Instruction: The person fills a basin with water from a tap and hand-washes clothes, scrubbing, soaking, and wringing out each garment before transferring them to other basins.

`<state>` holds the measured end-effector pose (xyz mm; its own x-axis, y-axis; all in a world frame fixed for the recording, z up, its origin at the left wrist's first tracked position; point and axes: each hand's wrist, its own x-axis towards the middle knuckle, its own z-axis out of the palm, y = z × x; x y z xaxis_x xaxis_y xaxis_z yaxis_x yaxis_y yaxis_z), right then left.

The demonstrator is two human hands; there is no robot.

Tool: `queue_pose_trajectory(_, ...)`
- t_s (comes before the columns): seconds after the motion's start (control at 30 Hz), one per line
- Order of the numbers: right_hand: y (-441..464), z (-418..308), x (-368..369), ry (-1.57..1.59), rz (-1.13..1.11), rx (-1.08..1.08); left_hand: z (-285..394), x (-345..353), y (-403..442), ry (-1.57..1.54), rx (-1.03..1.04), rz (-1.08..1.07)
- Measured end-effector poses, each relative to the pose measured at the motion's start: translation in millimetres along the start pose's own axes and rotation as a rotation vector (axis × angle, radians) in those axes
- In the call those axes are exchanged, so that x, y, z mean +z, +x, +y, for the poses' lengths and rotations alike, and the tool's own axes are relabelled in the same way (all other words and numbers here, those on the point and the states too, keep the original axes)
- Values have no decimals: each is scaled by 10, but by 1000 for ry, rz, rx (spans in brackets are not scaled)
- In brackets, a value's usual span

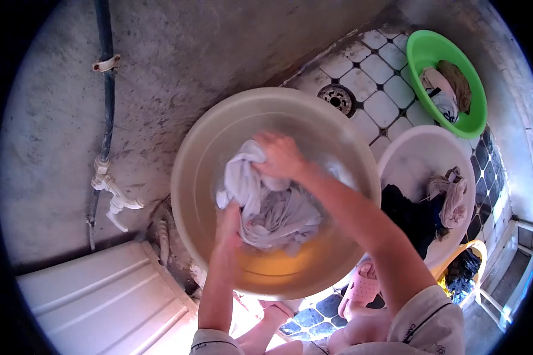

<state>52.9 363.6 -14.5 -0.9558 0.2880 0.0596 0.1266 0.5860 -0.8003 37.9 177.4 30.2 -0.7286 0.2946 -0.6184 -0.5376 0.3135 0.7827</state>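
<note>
A pale grey-white wet garment [284,216] lies bunched in water inside a large beige basin [198,127]. My right hand [278,155] is closed on an upper fold of it, lifted toward the far side of the basin. Lower and to the left, my left hand [232,220] is closed around the cloth's near-left edge, its fingers partly hidden by the folds. Part of the cloth stretches between both hands. The kind of garment cannot be made out.
To the right stand a pale pink basin [403,148] with dark and light clothes, a green basin [417,53] with clothes, and a yellow container [482,251]. A floor drain [336,99] lies behind. Left are a wall tap [118,198] and a white panel [100,296].
</note>
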Motion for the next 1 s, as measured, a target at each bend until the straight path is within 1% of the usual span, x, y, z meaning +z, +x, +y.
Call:
queue_pose_trajectory(0.03, 0, 136, -7, -37, -65, 61, -101, -186, 170, 244, 179, 45)
queue_pose_trajectory(0.07, -52, 185, 20, -92, -22, 37, -134, -265, 259, 486, 356, 87)
queue_pose_trajectory(0.1, -130, 207, 51, -149, 19, 12, -205, -279, 308, 978, 514, 409)
queue_pose_trajectory(0.13, -195, 213, 95, -211, 64, -13, -305, -207, 350, 1158, 527, 387)
queue_pose_trajectory(0.2, -439, 198, 390, -263, 1, -146, -577, -2, 481, 1515, 555, 331)
queue_pose_trajectory(0.23, -490, 262, 529, -293, -28, -213, -805, -43, 648, 1531, 478, 267)
queue_pose_trajectory(0.27, -486, 434, 642, -403, -55, -304, -1033, -85, 814, 1546, 400, 204)
queue_pose_trajectory(0.3, -501, 635, 763, -506, -84, -393, -1112, -166, 881, 1641, 407, 130)
queue_pose_trajectory(0.33, -449, 655, 720, -545, -104, -421, -1106, -270, 906, 1738, 417, 60)
queue_pose_trajectory(0.37, -381, 584, 599, -584, -124, -449, -987, -411, 894, 1509, 705, -12)
queue_pose_trajectory(0.43, -309, 432, 342, -534, -160, -360, -898, -627, 969, 1460, 917, 108)
queue_pose_trajectory(0.47, -347, 491, 506, -528, -20, -240, -898, -644, 1021, 1424, 1028, 164)
queue_pose_trajectory(0.53, -369, 638, 1007, -507, 265, -2, -1022, -381, 1077, 794, 413, 320)
queue_pose_trajectory(0.57, -329, 503, 922, -402, 61, 168, -1017, -319, 1030, 533, 199, 286)
queue_pose_trajectory(0.6, -282, 308, 725, -294, -147, 334, -1011, -257, 982, 275, -9, 304)
queue_pose_trajectory(0.63, -241, 221, 570, -182, -342, 498, -815, -217, 897, 83, -110, 227)
queue_pose_trajectory(0.67, -267, 274, 507, -162, -340, 421, -552, -171, 753, -100, -211, 147)
queue_pose_trajectory(0.7, -319, 370, 459, -136, -336, 345, -38, -74, 327, -236, -95, -64)
queue_pose_trajectory(0.73, -389, 442, 425, -107, -334, 270, 281, -35, 39, -299, -2, -77)
queue_pose_trajectory(0.77, -496, 422, 374, -88, -214, 240, 517, -17, -219, -361, 86, -84)
queue_pose_trajectory(0.8, -611, 368, 293, -72, -93, 211, 691, -15, -481, -368, 149, -28)
queue_pose_trajectory(0.83, -696, 345, 240, -58, 30, 184, 923, 64, -828, -427, 191, -113)
queue_pose_trajectory(0.87, -705, 493, 341, -50, 33, 89, 1162, 215, -1162, -442, 258, -196)
queue_pose_trajectory(0.9, -635, 745, 527, -46, 40, -10, 1106, 149, -1278, -25, 617, -50)
queue_pose_trajectory(0.93, -575, 871, 615, -46, 47, -112, 1104, 125, -1338, 170, 833, 64)
queue_pose_trajectory(0.97, -559, 813, 599, 125, 52, -53, 1100, 99, -1398, 362, 1031, 233)
queue_pose_trajectory(1.0, -563, 688, 568, 297, 52, 7, 1151, 114, -1425, 319, 1093, 363)
